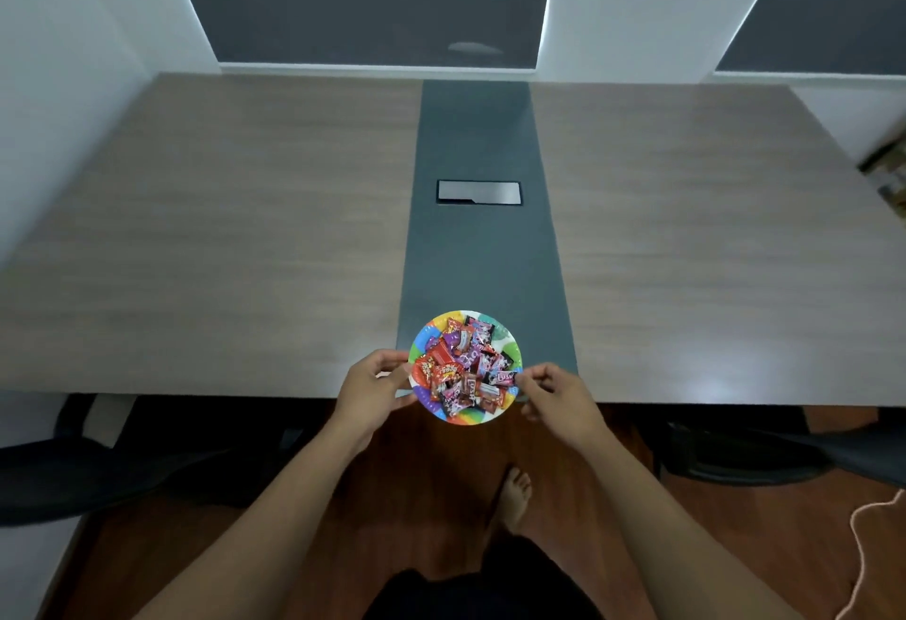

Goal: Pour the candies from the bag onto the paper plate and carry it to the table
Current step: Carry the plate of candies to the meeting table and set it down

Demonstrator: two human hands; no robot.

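A round paper plate (471, 416) with a rainbow-coloured rim is heaped with several wrapped candies (465, 369) in red, pink and purple. I hold it by both sides over the near edge of the table (220, 237). My left hand (370, 386) grips the plate's left rim. My right hand (554, 394) pinches its right rim. About half of the plate hangs over the table top, the rest over the floor. No bag is in view.
A dark grey strip (483, 139) runs down the table's middle with a rectangular cable hatch (479, 192). Black chairs (98, 467) stand under the table at both sides. A pink cord (868, 551) lies on the wooden floor at the right. My bare foot (515, 502) is below.
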